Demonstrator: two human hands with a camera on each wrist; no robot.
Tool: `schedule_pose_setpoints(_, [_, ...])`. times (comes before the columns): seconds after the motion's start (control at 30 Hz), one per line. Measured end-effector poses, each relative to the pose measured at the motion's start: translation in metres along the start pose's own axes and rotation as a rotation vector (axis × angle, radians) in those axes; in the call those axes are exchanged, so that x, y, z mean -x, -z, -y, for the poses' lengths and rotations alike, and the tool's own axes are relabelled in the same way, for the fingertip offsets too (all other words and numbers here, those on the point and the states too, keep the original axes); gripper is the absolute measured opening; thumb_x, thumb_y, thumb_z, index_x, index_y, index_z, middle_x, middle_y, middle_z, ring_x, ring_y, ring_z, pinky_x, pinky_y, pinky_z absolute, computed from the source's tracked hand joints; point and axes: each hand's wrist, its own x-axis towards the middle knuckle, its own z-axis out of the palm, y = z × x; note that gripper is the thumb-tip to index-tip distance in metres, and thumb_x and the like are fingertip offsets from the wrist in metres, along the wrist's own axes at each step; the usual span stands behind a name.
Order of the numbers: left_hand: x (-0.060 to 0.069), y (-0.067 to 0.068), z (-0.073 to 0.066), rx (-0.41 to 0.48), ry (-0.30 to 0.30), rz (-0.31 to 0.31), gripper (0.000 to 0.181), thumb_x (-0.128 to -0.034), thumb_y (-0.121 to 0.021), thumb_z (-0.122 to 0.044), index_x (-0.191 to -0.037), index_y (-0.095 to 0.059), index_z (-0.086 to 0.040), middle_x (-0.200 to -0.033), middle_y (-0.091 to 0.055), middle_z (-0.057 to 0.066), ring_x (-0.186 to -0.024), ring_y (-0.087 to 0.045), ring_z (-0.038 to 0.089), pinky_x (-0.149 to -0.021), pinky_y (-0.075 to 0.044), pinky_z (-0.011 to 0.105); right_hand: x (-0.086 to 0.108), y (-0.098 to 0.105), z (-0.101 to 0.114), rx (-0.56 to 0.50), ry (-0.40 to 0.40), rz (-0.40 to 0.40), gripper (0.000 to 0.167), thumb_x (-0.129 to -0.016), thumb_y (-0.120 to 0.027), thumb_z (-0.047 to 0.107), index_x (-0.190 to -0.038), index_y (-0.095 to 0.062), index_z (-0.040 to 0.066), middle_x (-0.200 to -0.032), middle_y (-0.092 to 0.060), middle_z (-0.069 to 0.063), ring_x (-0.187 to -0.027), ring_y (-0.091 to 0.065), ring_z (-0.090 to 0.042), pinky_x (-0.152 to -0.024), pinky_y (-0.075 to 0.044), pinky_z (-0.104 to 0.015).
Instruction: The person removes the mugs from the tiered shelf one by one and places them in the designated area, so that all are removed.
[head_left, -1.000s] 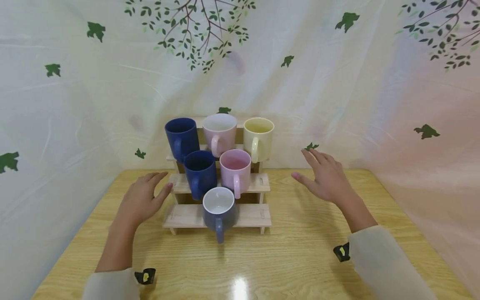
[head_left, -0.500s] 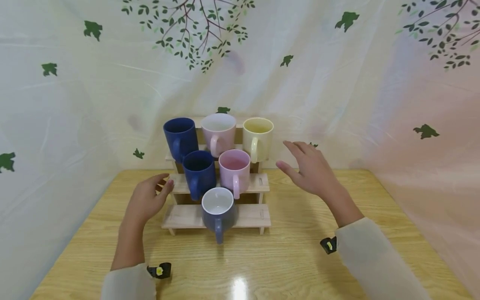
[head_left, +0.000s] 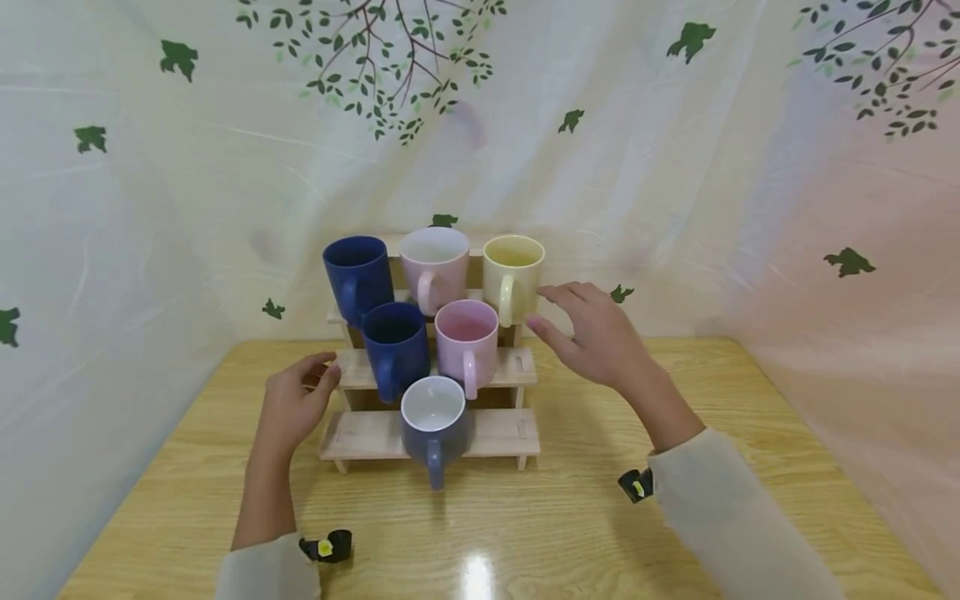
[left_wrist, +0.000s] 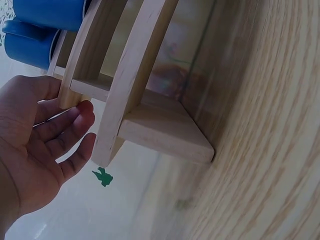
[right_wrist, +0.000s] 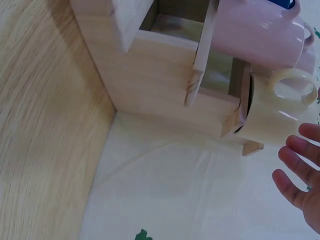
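A three-step wooden rack [head_left: 348,433] bears six mugs, handles toward the viewer. My left hand [head_left: 294,406] is at the left end of the middle step; in the left wrist view its curled fingers [left_wrist: 75,125] hold the plank's end. My right hand [head_left: 600,342], fingers spread and slightly bent, is beside the yellow mug [head_left: 528,279] on the top step, fingertips close to its right side; contact cannot be told. The right wrist view shows the fingers [right_wrist: 300,150] near the yellow mug [right_wrist: 275,115], holding nothing.
Also on the top step are a dark blue mug [head_left: 360,275] and a light pink mug [head_left: 450,275]. The middle step holds a blue mug [head_left: 405,342] and a pink mug [head_left: 480,342], the bottom a grey-blue mug [head_left: 450,433]. A cloth [head_left: 675,208] hangs behind the wooden table [head_left: 600,533].
My right hand has moved left to the yellow mug. My left hand's fingers have curled at the middle step's end. The mugs stay on their steps.
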Motion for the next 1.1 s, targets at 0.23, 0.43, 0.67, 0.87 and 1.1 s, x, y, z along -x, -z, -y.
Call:
schedule_pose_setpoints(0.23, [0.001,0.002,-0.004,0.137,0.155,0.005,0.039,-0.1062,-0.058,-0.025,-0.136,-0.064,0.0,-0.115,-0.069,0.02,-0.099,-0.069,0.026,-0.083,-0.059,0.029,-0.008,-0.007,0.009,-0.193,-0.024,0.01,0.047,-0.104,-0.062,0.036,-0.138,-0.062,0.003,-0.126,-0.068,-0.014,-0.113,-0.063,-0.029,-0.091,-0.056,-0.048])
schedule_pose_setpoints(0.43, [0.001,0.008,-0.009,0.489,0.402,0.049,0.045,-0.1059,-0.058,-0.02,-0.146,-0.054,0.0,-0.122,-0.06,0.012,-0.096,-0.065,0.008,-0.087,-0.058,0.021,-0.015,-0.014,0.015,-0.393,-0.092,0.002,0.039,-0.103,-0.064,0.029,-0.132,-0.066,0.003,-0.118,-0.071,-0.01,-0.105,-0.066,-0.024,-0.087,-0.058,-0.043])
schedule_pose_setpoints(0.67, [0.001,0.012,-0.012,0.63,0.472,0.036,0.046,-0.1046,-0.059,-0.012,-0.146,-0.05,0.007,-0.122,-0.059,0.002,-0.099,-0.061,0.007,-0.088,-0.057,0.02,-0.021,-0.019,0.021,-0.614,-0.233,-0.007,0.034,-0.104,-0.064,0.033,-0.126,-0.071,0.008,-0.115,-0.073,-0.006,-0.1,-0.068,-0.023,-0.087,-0.058,-0.04])
schedule_pose_setpoints(0.87, [0.001,0.012,-0.016,0.687,0.486,0.047,0.048,-0.1046,-0.059,-0.01,-0.146,-0.047,0.009,-0.13,-0.055,0.006,-0.101,-0.06,0.009,-0.09,-0.057,0.02,-0.025,-0.019,0.026,-0.869,-0.393,-0.007,0.035,-0.105,-0.061,0.031,-0.121,-0.071,0.001,-0.109,-0.071,-0.015,-0.102,-0.067,-0.029,-0.088,-0.06,-0.04])
schedule_pose_setpoints(1.1, [0.0,0.01,-0.016,0.737,0.523,0.048,0.048,-0.1048,-0.059,-0.01,-0.148,-0.047,0.007,-0.125,-0.055,0.003,-0.098,-0.06,0.009,-0.089,-0.056,0.02,-0.029,-0.016,0.033,-1.115,-0.543,0.024,0.039,-0.107,-0.057,0.031,-0.125,-0.066,-0.003,-0.112,-0.068,-0.014,-0.103,-0.066,-0.026,-0.099,-0.056,-0.047])
